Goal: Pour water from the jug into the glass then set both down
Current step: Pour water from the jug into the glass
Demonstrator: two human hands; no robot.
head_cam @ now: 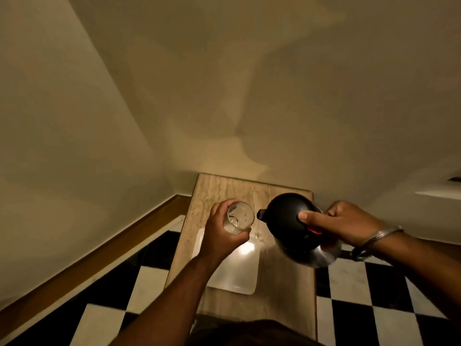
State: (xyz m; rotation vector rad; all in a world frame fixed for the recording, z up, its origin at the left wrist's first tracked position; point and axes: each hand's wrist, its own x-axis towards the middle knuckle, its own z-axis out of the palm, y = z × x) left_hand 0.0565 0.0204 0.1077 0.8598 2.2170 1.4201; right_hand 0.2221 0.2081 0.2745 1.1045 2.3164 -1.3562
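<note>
My left hand grips a clear glass, held above the small table and tipped a little toward the jug. Some water glints inside it. My right hand holds a jug with a black domed lid and a shiny steel body. The thumb presses near a red button on the lid. The jug is tilted left, its black spout a short gap from the glass rim. No stream of water shows between them.
A narrow marble-topped table stands against the wall, bearing a white rectangular tray under my hands. Black-and-white checkered floor lies on both sides. A wooden skirting runs along the left wall.
</note>
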